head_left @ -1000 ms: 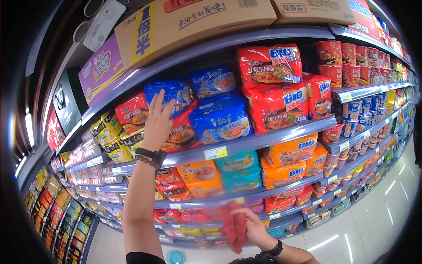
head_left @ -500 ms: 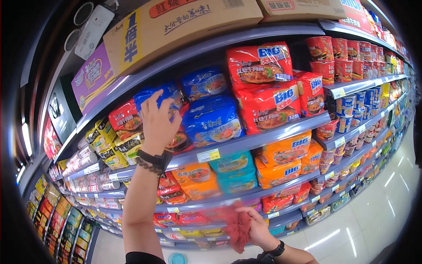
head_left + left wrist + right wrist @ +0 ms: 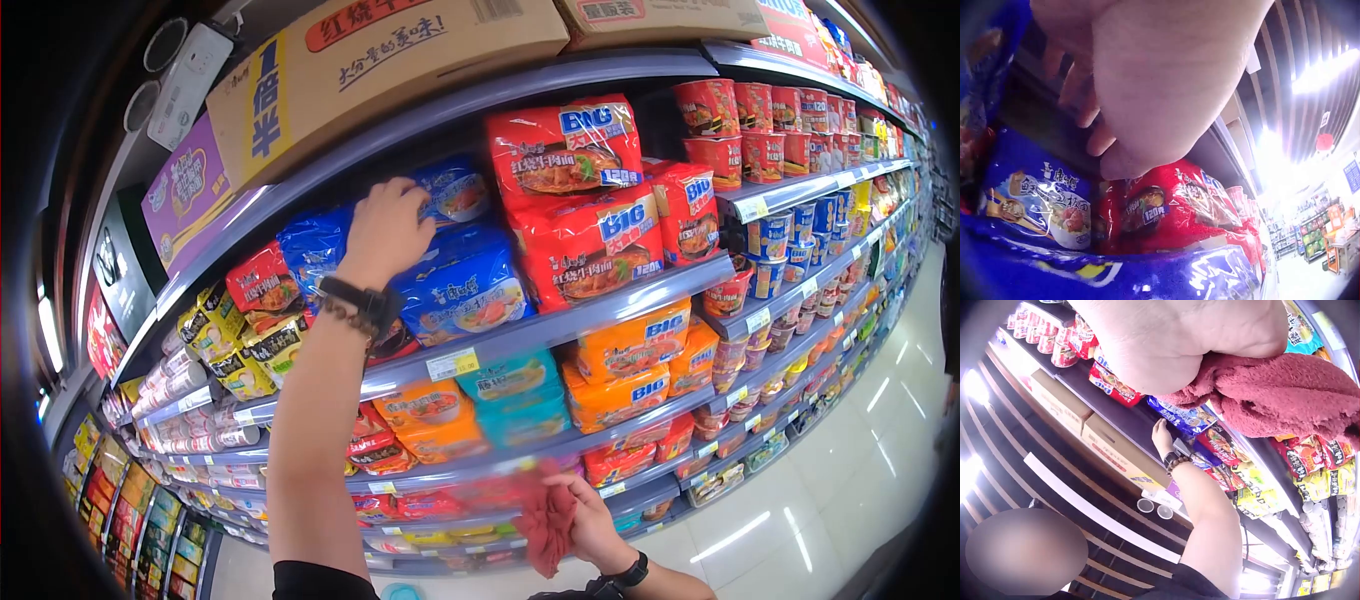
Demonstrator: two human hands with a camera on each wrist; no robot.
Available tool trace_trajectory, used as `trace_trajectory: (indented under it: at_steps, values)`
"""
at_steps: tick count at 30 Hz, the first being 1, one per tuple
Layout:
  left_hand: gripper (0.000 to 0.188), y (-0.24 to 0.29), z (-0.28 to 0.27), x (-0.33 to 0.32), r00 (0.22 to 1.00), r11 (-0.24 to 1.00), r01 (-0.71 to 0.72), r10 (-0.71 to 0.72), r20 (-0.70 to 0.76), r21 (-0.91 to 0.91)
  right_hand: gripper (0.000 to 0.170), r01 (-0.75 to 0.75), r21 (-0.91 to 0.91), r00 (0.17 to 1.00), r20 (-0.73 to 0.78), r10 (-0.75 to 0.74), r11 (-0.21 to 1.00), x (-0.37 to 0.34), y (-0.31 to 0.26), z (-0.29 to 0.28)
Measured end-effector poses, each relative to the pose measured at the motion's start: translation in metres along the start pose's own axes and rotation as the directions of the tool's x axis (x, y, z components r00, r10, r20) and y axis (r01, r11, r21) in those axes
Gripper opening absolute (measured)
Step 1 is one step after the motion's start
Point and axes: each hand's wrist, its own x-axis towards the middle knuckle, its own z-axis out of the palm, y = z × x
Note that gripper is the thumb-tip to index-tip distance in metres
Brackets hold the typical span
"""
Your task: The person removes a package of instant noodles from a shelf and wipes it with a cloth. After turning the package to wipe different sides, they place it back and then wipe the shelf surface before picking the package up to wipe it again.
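My left hand (image 3: 390,230) is raised over the blue instant noodle packs on the upper shelf, fingers loosely bent and holding nothing. It overlaps the gap between the left blue pack (image 3: 312,245) and the back blue pack (image 3: 458,190). Below its palm lies the front blue pack (image 3: 468,285). In the left wrist view the fingers (image 3: 1100,137) hang above a blue pack (image 3: 1041,194) with a noodle bowl printed on it. Low at the front, my right hand (image 3: 594,530) grips a dark red fluffy cloth (image 3: 548,528), which bunches out past the fingers.
Red noodle packs (image 3: 590,245) stand stacked right of the blue ones, with cup noodles (image 3: 712,110) beyond. Cardboard boxes (image 3: 400,60) fill the shelf above. A metal shelf edge (image 3: 560,335) with a price tag (image 3: 454,365) runs below the packs. Orange packs (image 3: 630,345) sit lower.
My left hand has moved off the left blue pack, rightward toward the back blue pack, its fingers bending more. The head view has shifted slightly. My right hand still grips the cloth.
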Motion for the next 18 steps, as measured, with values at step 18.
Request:
trace_trajectory:
  at_steps: [18]
  values:
    - [0.098,-0.006,0.045,0.060,0.952,0.963,0.142,-0.196,0.236,0.230,0.024,0.114,0.057,0.986,-0.125,-0.106,0.992,-0.014,-0.013,-0.002]
